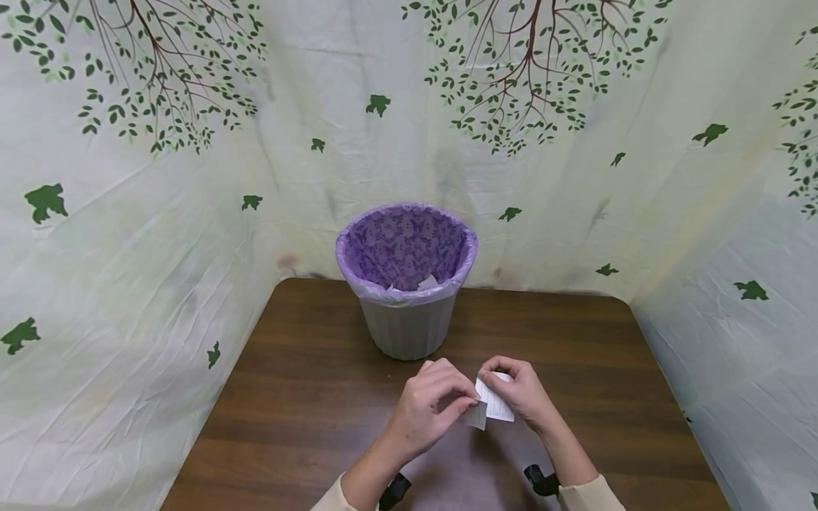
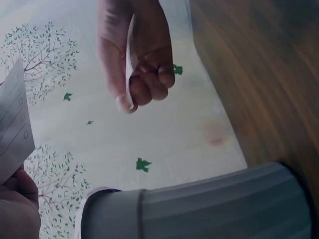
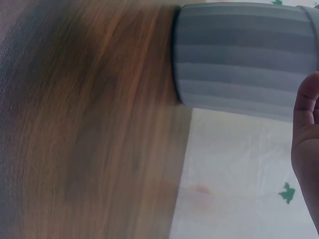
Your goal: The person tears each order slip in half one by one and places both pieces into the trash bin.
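Note:
In the head view, my left hand [image 1: 424, 404] pinches a small piece of paper [image 1: 476, 416] between thumb and fingers. Close beside it, my right hand [image 1: 520, 389] grips another piece of white printed paper [image 1: 499, 403]. The two pieces overlap from above, but a gap shows between them in the left wrist view. There, the left hand's paper [image 2: 16, 124] carries lines and small boxes, and the right hand's paper [image 2: 130, 64] is nearly edge-on. Only part of the right hand [image 3: 308, 134] enters the right wrist view; its paper is out of sight there.
Just beyond the hands, a grey ribbed bin [image 1: 409, 326] with a purple patterned liner [image 1: 409, 245] stands on the brown wooden table [image 1: 287, 397]. White paper scraps [image 1: 427, 282] lie inside it. A pale cloth [image 1: 447, 163] printed with leaves and branches surrounds the table's back and sides.

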The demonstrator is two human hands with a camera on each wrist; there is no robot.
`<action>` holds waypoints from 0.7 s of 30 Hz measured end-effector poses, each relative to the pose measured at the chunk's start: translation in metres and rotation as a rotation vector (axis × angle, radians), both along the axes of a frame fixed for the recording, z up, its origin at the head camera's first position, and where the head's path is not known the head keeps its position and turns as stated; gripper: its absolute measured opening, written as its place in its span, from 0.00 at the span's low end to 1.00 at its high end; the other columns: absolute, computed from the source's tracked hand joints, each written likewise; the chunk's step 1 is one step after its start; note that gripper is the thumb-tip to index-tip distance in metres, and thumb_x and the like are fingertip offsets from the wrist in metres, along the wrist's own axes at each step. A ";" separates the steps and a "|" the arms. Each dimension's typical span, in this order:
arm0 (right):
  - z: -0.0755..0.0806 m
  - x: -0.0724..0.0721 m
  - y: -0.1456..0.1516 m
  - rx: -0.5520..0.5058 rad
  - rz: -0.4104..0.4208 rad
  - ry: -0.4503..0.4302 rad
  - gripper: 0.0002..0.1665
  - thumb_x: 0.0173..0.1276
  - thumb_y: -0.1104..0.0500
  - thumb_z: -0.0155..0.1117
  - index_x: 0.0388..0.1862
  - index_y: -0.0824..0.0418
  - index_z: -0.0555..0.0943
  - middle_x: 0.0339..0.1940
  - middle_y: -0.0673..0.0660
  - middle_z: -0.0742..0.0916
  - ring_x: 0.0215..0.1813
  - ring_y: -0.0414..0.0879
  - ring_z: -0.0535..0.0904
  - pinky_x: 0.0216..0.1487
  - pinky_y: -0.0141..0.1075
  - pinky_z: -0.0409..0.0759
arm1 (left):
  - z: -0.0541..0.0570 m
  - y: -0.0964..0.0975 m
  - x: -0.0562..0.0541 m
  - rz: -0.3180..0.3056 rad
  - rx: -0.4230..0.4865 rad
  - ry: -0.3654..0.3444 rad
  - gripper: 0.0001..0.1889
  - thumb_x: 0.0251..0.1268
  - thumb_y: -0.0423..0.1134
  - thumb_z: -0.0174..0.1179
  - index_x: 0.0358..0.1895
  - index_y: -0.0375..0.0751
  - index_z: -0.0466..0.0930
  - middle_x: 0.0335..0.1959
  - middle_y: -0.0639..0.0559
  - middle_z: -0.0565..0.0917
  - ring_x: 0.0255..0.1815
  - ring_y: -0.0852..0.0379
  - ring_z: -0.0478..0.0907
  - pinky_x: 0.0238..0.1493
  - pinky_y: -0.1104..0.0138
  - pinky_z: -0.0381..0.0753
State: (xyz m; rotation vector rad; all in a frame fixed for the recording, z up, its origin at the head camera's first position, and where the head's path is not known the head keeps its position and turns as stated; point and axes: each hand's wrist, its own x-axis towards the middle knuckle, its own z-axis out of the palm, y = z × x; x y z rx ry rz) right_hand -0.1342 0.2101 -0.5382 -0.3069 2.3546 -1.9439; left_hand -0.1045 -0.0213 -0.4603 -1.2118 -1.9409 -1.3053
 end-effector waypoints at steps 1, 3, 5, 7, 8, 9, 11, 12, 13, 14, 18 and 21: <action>0.000 0.000 0.000 0.004 -0.006 -0.002 0.08 0.74 0.62 0.69 0.41 0.69 0.86 0.34 0.49 0.88 0.30 0.40 0.82 0.30 0.32 0.82 | 0.001 0.000 -0.001 0.003 0.006 0.006 0.07 0.63 0.31 0.74 0.37 0.48 0.86 0.33 0.59 0.88 0.39 0.64 0.81 0.45 0.71 0.74; 0.000 0.000 0.000 0.012 -0.012 -0.003 0.08 0.74 0.61 0.70 0.41 0.68 0.86 0.35 0.50 0.88 0.31 0.40 0.82 0.31 0.32 0.82 | 0.002 -0.002 -0.002 0.013 0.016 0.008 0.09 0.61 0.30 0.75 0.36 0.48 0.86 0.33 0.59 0.87 0.38 0.65 0.81 0.45 0.71 0.74; 0.000 -0.001 0.001 0.015 -0.016 0.006 0.08 0.74 0.61 0.70 0.41 0.67 0.86 0.35 0.50 0.88 0.32 0.41 0.82 0.31 0.33 0.82 | 0.003 -0.004 -0.004 0.023 0.025 0.004 0.10 0.59 0.28 0.75 0.36 0.48 0.86 0.32 0.60 0.87 0.37 0.65 0.80 0.44 0.72 0.73; 0.001 -0.001 0.001 0.020 -0.016 0.020 0.08 0.74 0.61 0.70 0.40 0.67 0.86 0.35 0.50 0.88 0.33 0.41 0.82 0.32 0.33 0.82 | 0.003 -0.007 -0.006 0.035 0.028 -0.003 0.11 0.57 0.27 0.74 0.35 0.49 0.86 0.31 0.60 0.87 0.37 0.65 0.80 0.44 0.72 0.73; 0.002 -0.001 0.000 0.024 -0.015 0.029 0.07 0.74 0.61 0.70 0.40 0.66 0.86 0.35 0.50 0.88 0.34 0.41 0.82 0.33 0.33 0.82 | 0.003 -0.008 -0.007 0.042 0.028 -0.006 0.12 0.56 0.27 0.74 0.35 0.49 0.86 0.31 0.60 0.86 0.37 0.65 0.80 0.43 0.72 0.72; 0.002 -0.002 0.000 0.026 -0.015 0.040 0.07 0.74 0.61 0.70 0.40 0.66 0.86 0.35 0.50 0.87 0.34 0.41 0.81 0.33 0.33 0.82 | 0.003 -0.010 -0.008 0.051 0.030 -0.008 0.12 0.56 0.26 0.74 0.35 0.49 0.86 0.31 0.60 0.87 0.37 0.65 0.81 0.43 0.72 0.72; 0.005 -0.003 -0.001 0.029 -0.015 0.062 0.06 0.74 0.62 0.70 0.40 0.65 0.86 0.35 0.51 0.87 0.35 0.41 0.81 0.34 0.33 0.82 | 0.003 -0.013 -0.012 0.068 0.031 -0.010 0.12 0.55 0.26 0.74 0.34 0.49 0.86 0.31 0.60 0.87 0.37 0.65 0.81 0.43 0.71 0.71; 0.006 -0.003 -0.002 0.031 -0.018 0.072 0.06 0.74 0.62 0.70 0.39 0.65 0.86 0.35 0.51 0.87 0.35 0.41 0.81 0.35 0.33 0.82 | 0.004 -0.014 -0.013 0.076 0.030 -0.011 0.12 0.55 0.26 0.74 0.34 0.49 0.86 0.31 0.60 0.87 0.37 0.65 0.81 0.43 0.71 0.71; 0.008 -0.004 -0.002 0.034 -0.023 0.081 0.06 0.74 0.62 0.70 0.39 0.65 0.86 0.35 0.51 0.87 0.36 0.41 0.81 0.35 0.34 0.82 | 0.004 -0.016 -0.015 0.085 0.031 -0.015 0.12 0.55 0.26 0.74 0.34 0.49 0.86 0.31 0.60 0.87 0.37 0.65 0.81 0.43 0.70 0.71; 0.010 -0.005 -0.003 0.035 -0.029 0.089 0.05 0.73 0.62 0.70 0.39 0.65 0.86 0.35 0.51 0.87 0.36 0.41 0.82 0.35 0.34 0.82 | 0.005 -0.018 -0.017 0.096 0.031 -0.019 0.12 0.55 0.26 0.74 0.34 0.48 0.87 0.31 0.60 0.87 0.37 0.64 0.81 0.43 0.70 0.71; 0.023 -0.012 -0.008 0.043 -0.068 0.117 0.05 0.72 0.63 0.71 0.39 0.65 0.86 0.34 0.48 0.88 0.36 0.40 0.82 0.36 0.34 0.82 | 0.007 -0.027 -0.028 0.144 0.047 -0.047 0.11 0.56 0.25 0.73 0.35 0.48 0.88 0.31 0.60 0.88 0.37 0.62 0.81 0.43 0.68 0.71; 0.037 -0.017 -0.012 0.040 -0.092 0.146 0.04 0.71 0.64 0.72 0.39 0.65 0.87 0.34 0.44 0.88 0.36 0.39 0.82 0.36 0.33 0.81 | 0.010 -0.033 -0.036 0.179 0.071 -0.067 0.12 0.56 0.25 0.73 0.35 0.48 0.88 0.31 0.59 0.88 0.36 0.61 0.81 0.43 0.68 0.70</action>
